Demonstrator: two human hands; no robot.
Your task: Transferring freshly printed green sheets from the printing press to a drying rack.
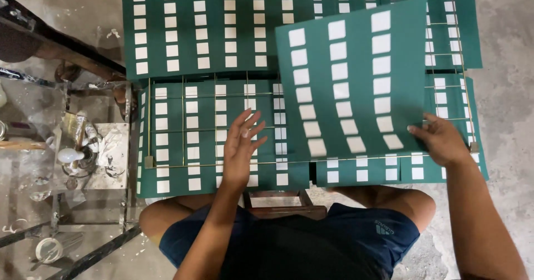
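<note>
Above the gridded frame (183, 124), right hand (442, 141) holds a green white-squared sheet (356, 79).

The floor is bare grey concrete (506, 85), stained and speckled with white flecks. At left stands a clear glass tabletop (33, 107) on a dark metal frame (94, 255), carrying a paint-spattered square metal plate (114, 157) and a small white bulb (69, 155). A dark slanted metal bar (61, 43) crosses the upper left. Lighting is even and diffuse.
</note>
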